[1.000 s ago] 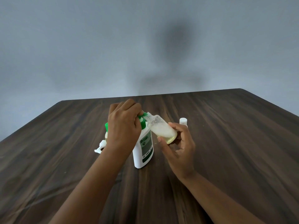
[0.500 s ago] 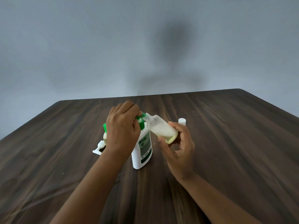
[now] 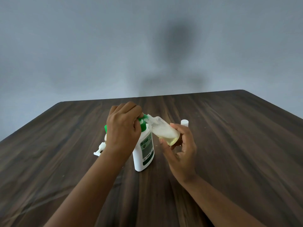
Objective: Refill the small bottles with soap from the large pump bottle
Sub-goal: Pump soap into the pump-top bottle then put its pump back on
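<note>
Both grips clamped: left hand (image 3: 123,130) over green pump head (image 3: 142,125) of upright large pump bottle (image 3: 145,151), right hand (image 3: 181,154) round tilted small bottle (image 3: 166,133), its mouth at the nozzle (image 3: 145,115).

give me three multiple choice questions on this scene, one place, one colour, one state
1. Where on the table is the white cap?
A) near edge
B) just beyond the right hand
C) far left corner
2. Pump head colour?
A) green
B) red
C) blue
3. The small bottle is?
A) standing upright
B) tilted, mouth at the pump nozzle
C) lying capped
1 B: it stands past that hand. 2 A: green shows beside the left hand. 3 B: the right hand holds it slanted.
</note>
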